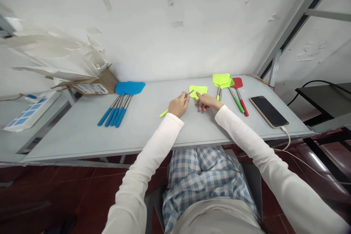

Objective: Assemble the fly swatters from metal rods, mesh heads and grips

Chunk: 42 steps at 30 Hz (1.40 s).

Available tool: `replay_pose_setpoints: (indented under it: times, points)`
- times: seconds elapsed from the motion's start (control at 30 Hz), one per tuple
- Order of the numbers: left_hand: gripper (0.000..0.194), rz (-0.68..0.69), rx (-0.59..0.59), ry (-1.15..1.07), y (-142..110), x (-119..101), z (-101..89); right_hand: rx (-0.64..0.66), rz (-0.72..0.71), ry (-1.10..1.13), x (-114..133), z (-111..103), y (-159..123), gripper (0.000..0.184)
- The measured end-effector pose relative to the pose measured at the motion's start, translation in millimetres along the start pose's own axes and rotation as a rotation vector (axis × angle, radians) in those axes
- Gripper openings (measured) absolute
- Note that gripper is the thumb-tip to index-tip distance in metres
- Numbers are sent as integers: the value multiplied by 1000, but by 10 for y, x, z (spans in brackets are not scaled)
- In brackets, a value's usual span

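My left hand (pixel 177 105) is closed around the metal rod of a fly swatter handle (pixel 163 113), whose yellow-green grip sticks out to the left. The rod's bare tip points up and right, close to a yellow-green fly swatter head (pixel 201 89). My right hand (pixel 206 101) pinches the narrow neck of that head between thumb and finger, its other fingers curled below. Rod tip and neck lie very near each other; whether they touch I cannot tell.
Several blue fly swatters (pixel 130 87) lie fanned at the left, by a cardboard box (pixel 106 80). At the right lie yellow-green swatters (pixel 221 79), a green-handled one (pixel 238 103), a red one (pixel 242 103) and a cabled phone (pixel 268 111). A wall backs the grey table (pixel 148 131).
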State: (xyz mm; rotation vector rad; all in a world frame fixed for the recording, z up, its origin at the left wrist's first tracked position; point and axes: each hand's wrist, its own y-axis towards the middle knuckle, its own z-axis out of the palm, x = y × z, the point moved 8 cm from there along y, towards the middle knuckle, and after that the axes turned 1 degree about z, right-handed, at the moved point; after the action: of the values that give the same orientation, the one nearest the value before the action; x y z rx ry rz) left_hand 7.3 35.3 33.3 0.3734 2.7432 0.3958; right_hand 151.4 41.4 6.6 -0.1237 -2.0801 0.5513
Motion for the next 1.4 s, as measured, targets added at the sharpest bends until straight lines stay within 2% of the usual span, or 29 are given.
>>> replay_pose_setpoints:
  times: [0.07,0.2,0.23,0.3,0.37,0.43,0.5,0.8,0.87,0.97,1.03,1.1,1.27,1.4]
  points:
    - [36,6,3,5,5,11,5,-64,-57,-152,28,-96,-25,53]
    - [40,26,20,48,33,62,4,-277,-266,-518,240,-358,53,41]
    - [41,37,26,65,47,79,9,-309,-304,-616,286,-407,112,44]
    - [42,72,43,97,80,105,35,-289,-313,-780,311,-458,289,71]
    - [42,129,66,124,114,114,77,-205,-231,-856,247,-490,493,96]
    - [41,189,88,140,145,113,123,-164,-158,-890,188,-530,640,107]
    - [41,225,99,136,174,113,156,-173,-143,-930,167,-566,712,110]
    - [42,273,72,51,216,70,162,-165,-85,-893,52,-633,678,111]
    - [41,265,64,31,203,71,140,-188,-102,-870,92,-662,658,104]
    - [40,226,49,5,194,100,106,-202,-151,-820,133,-691,607,79]
    - [39,200,45,-9,195,123,95,-205,-182,-782,138,-692,552,69]
    - [38,177,48,-23,200,144,90,-232,-193,-752,145,-690,491,76]
    - [36,139,73,-65,204,166,86,-182,-80,-865,156,-567,482,123]
    - [36,133,72,-83,200,164,77,-138,-25,-902,208,-569,633,133]
